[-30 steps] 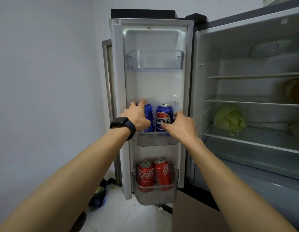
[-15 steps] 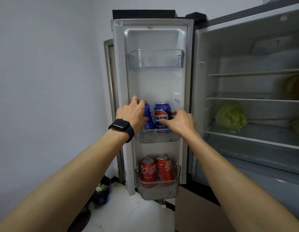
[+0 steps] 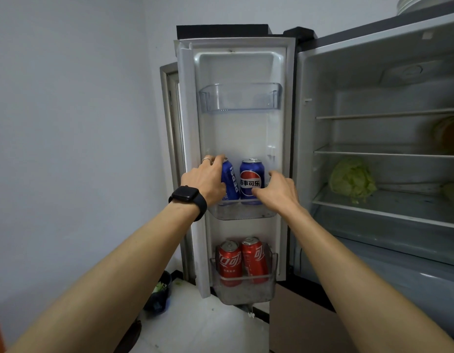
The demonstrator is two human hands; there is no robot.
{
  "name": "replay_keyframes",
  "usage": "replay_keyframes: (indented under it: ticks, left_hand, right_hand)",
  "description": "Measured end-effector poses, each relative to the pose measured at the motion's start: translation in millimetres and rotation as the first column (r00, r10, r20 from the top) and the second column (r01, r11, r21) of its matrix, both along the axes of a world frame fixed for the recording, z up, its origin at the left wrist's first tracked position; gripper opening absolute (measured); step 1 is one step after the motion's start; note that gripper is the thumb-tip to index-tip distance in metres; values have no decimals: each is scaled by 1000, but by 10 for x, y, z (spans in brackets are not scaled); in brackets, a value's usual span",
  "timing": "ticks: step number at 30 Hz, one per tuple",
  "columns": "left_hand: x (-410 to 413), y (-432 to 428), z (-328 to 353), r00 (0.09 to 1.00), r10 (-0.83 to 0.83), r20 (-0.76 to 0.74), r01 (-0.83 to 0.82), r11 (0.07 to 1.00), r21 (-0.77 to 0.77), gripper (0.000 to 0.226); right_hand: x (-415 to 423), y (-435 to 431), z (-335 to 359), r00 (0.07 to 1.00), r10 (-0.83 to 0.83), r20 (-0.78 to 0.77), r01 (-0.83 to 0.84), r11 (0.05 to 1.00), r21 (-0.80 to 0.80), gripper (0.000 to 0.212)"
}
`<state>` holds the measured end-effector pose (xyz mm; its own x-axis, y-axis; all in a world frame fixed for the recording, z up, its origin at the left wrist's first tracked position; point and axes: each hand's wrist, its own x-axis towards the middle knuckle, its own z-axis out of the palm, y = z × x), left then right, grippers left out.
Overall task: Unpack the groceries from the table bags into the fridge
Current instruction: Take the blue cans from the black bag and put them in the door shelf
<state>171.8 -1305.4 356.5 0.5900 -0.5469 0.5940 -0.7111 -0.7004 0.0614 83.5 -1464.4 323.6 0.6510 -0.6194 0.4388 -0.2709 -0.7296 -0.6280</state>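
The left hand is wrapped around the left Pepsi can, fingers over its top rim and thumb low at its front, much as half a second ago. The right hand has eased: its fingers now stand spread just right of the right Pepsi can, only the thumb tip touching the can's lower front, so it grips nothing. Both blue cans stand in the middle door bin, the right one upright with its logo facing out, the left one leaning slightly, top toward the bin's left end, its lettering running along its length. Below, two red cola cans stand side by side in the bottom door bin. A cabbage lies on a shelf inside the fridge.
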Motion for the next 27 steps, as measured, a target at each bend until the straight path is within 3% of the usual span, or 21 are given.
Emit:
replay_keyframes:
  ticks: [8,15,20,27]
  left_hand:
    - [-65,435,-178,988,-153,9,153,988,-25,62]
    - [-71,798,-143,988,-155,-9,155,987,42,47]
    - [-67,549,-2,988,-142,-62,137,988,-77,40]
    - [-128,-67,0,980,-20,-199,-11,988,-154,60]
  right_hand:
    - [-307,440,-65,983,68,170,-43,988,-145,41]
    - [-277,624,-5,997,-79,7,80,996,-29,49]
    - [-250,478,90,990,-128,-54,127,992,-22,54]
    - [-69,177,241,960,-164,-225,125,976,-178,56]
